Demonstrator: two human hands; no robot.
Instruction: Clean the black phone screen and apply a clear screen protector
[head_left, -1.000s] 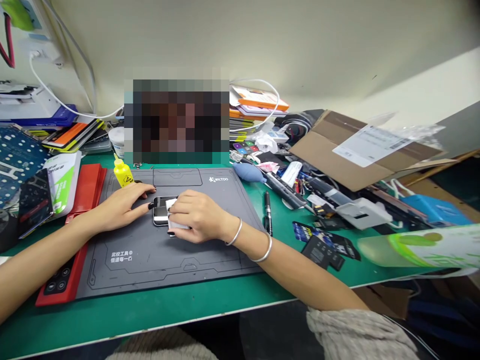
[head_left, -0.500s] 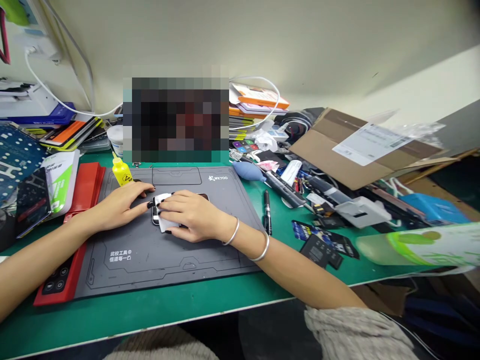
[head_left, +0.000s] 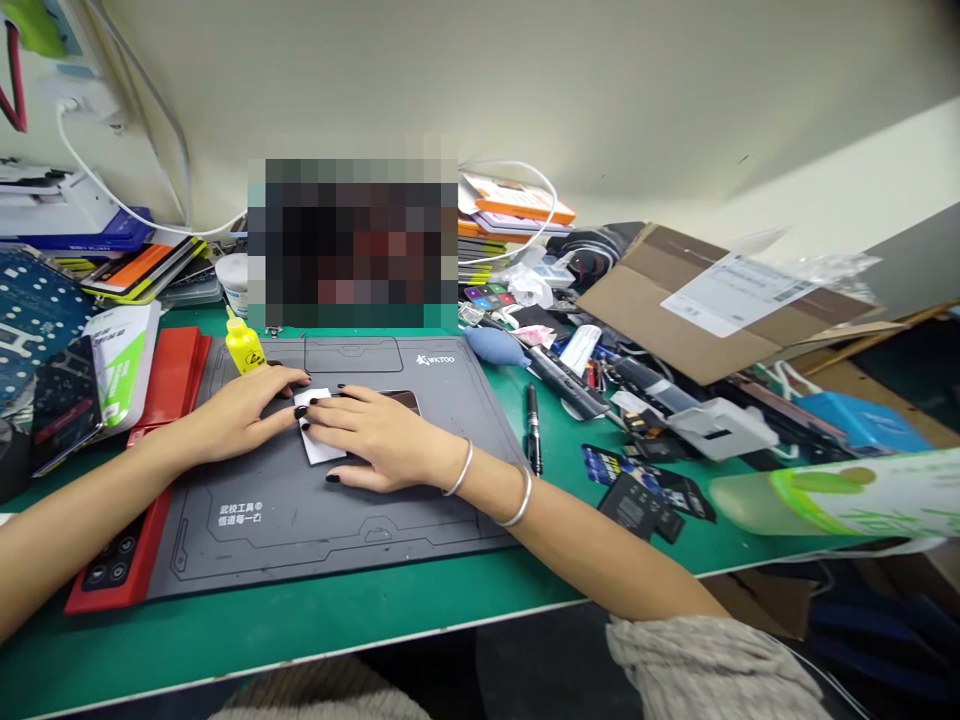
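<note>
A phone [head_left: 405,400] lies on the grey work mat [head_left: 300,540], mostly hidden under my right hand; its dark screen shows at the far right end. Over its left part is a white wipe [head_left: 319,447]. My right hand [head_left: 382,440] rests on the wipe with flat, slightly spread fingers, pressing it down; the thumb lies apart, toward me. My left hand [head_left: 251,410] is at the phone's left end, fingers stretched out, the thumb tip touching or very near the wipe's edge. Just behind the left hand stands a yellow dropper bottle [head_left: 244,345].
Left of the mat lies a red phone-shaped stand [head_left: 169,385]. A black pen [head_left: 533,430] and a blue air blower [head_left: 495,346] lie right of it. Beyond are cluttered tools, a cardboard box [head_left: 637,300] and a green-white bottle [head_left: 825,492]. A blurred-out patch covers the back.
My right hand has slid the wipe slightly left, and its thumb has come off the wipe. More of the phone's right end shows. My left hand has stayed nearly still.
</note>
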